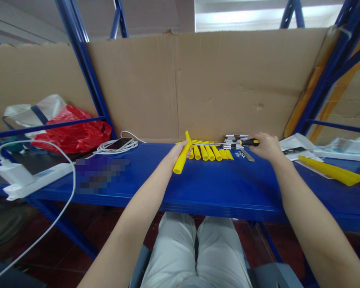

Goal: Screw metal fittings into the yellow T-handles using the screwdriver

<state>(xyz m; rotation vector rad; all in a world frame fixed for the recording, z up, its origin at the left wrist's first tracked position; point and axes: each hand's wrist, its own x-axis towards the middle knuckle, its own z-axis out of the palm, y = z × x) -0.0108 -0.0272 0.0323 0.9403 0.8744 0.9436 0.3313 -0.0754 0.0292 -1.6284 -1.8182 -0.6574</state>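
Note:
My left hand (178, 151) is closed around a yellow plastic tube (181, 159), held tilted above the blue shelf with its open round end toward me. In my right hand (267, 146) is a screwdriver (251, 142) with a black and yellow handle. Its long metal shaft points left, and the tip reaches the upper part of the held tube; the exact contact is too small to make out. Behind and right of the left hand lies a row of several similar yellow tubes (210, 153). Smaller yellow pieces (227, 154) lie at the row's right end.
Stacked dark-and-white packs (234, 141), small metal bits (239, 154) and a flat grey strip (248, 155) lie by the right hand. A larger yellow piece (333, 171) rests farther right. Leftward are a coiled white cable (115, 146), red bag (75, 130) and power strip (45, 182). Cardboard (222, 84) stands behind.

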